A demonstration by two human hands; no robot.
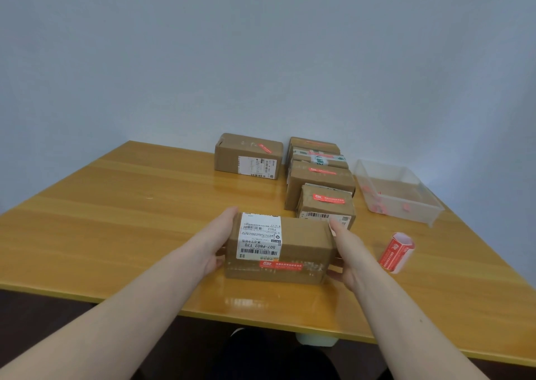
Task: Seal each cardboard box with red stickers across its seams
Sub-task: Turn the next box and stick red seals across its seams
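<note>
A cardboard box (pixel 301 243) with a white shipping label and a red sticker (pixel 280 265) along its near edge sits near the table's front. My left hand (pixel 216 241) grips its left end and my right hand (pixel 345 252) grips its right end, thumbs at the near side. A roll of red stickers (pixel 396 252) lies on the table to the right of my right hand. Several other boxes bearing red stickers stand behind: one alone at the back (pixel 249 156) and a row (pixel 320 179) reaching toward the held box.
A clear plastic tray (pixel 429 209) with a few red scraps stands at the right rear. The wooden table (pixel 116 205) ends close in front of me, and a pale wall rises behind it.
</note>
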